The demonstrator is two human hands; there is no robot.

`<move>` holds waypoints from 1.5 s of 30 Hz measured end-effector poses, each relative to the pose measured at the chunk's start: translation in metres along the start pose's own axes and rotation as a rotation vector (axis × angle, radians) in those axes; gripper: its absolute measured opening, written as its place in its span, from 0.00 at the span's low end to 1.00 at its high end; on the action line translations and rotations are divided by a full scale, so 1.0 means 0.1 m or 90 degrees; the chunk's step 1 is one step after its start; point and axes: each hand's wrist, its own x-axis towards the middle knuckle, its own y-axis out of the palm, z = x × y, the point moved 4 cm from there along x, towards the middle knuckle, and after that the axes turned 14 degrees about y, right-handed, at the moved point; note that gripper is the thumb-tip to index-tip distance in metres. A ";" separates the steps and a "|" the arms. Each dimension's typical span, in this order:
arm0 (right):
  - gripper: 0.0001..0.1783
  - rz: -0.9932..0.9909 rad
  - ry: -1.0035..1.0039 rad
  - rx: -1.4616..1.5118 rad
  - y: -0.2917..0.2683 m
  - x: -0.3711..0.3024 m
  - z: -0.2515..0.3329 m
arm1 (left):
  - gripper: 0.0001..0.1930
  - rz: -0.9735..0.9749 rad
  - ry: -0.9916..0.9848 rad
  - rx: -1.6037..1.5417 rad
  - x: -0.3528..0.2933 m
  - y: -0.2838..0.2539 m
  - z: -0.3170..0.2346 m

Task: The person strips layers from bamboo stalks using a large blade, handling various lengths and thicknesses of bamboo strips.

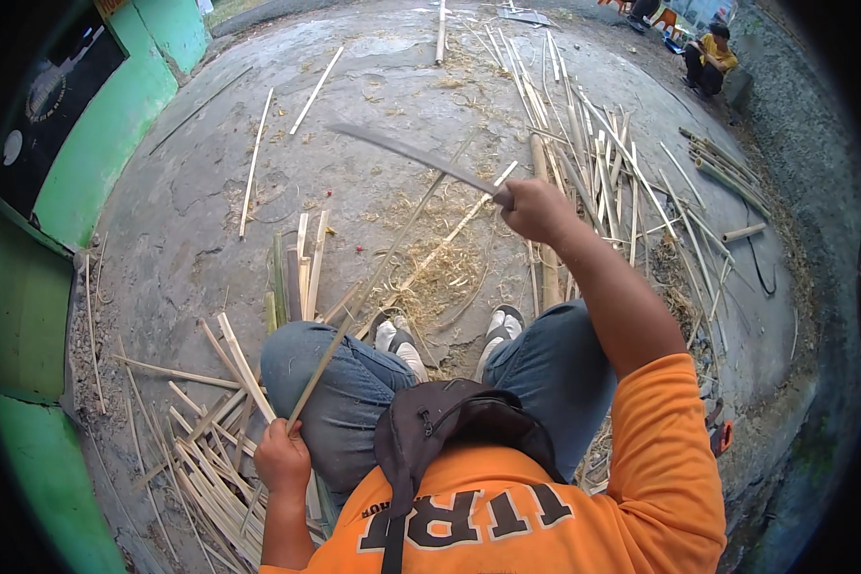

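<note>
holding machete (413, 156) in right hand (538, 210), strip (366, 298) in left hand (283, 457).

Grey floor (383, 86): bamboo strips (256, 163), shavings (450, 280)

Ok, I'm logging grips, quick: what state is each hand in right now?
Left hand: closed, holding a long thin strip; can't tell if it also grips the paler strip.
Right hand: closed, holding a long-bladed knife.

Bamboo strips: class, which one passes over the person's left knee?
The long, thin, brownish strip slanting up from the left hand toward the knife blade; it alone crosses that knee, while other strips lie beside or beyond it.
</note>
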 end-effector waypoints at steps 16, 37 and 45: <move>0.11 0.003 0.031 0.099 0.47 0.13 -0.06 | 0.09 0.029 -0.015 0.006 0.01 0.04 0.07; 0.08 0.042 -0.274 0.114 0.51 -0.52 1.02 | 0.18 0.000 -0.029 -0.101 -0.03 0.14 0.16; 0.08 0.009 -0.162 0.136 0.50 -0.18 0.72 | 0.20 0.015 -0.005 -0.083 0.14 0.04 0.00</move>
